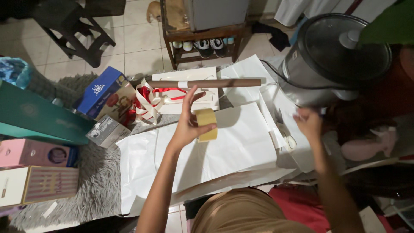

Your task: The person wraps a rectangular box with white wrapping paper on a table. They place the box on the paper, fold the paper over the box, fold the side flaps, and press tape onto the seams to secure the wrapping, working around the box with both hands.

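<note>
Left hand [186, 125] pinching light, stiff yellowish tape roll [206, 124] by its rim above white paper sheet [241, 146]; right hand [308, 122] blurred, grip unclear.

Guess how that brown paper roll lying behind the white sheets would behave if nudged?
The brown paper roll is a long cylinder lying flat, so it would probably roll. It looks light and fairly stiff. The white band around its middle probably stops it unwinding.
</note>
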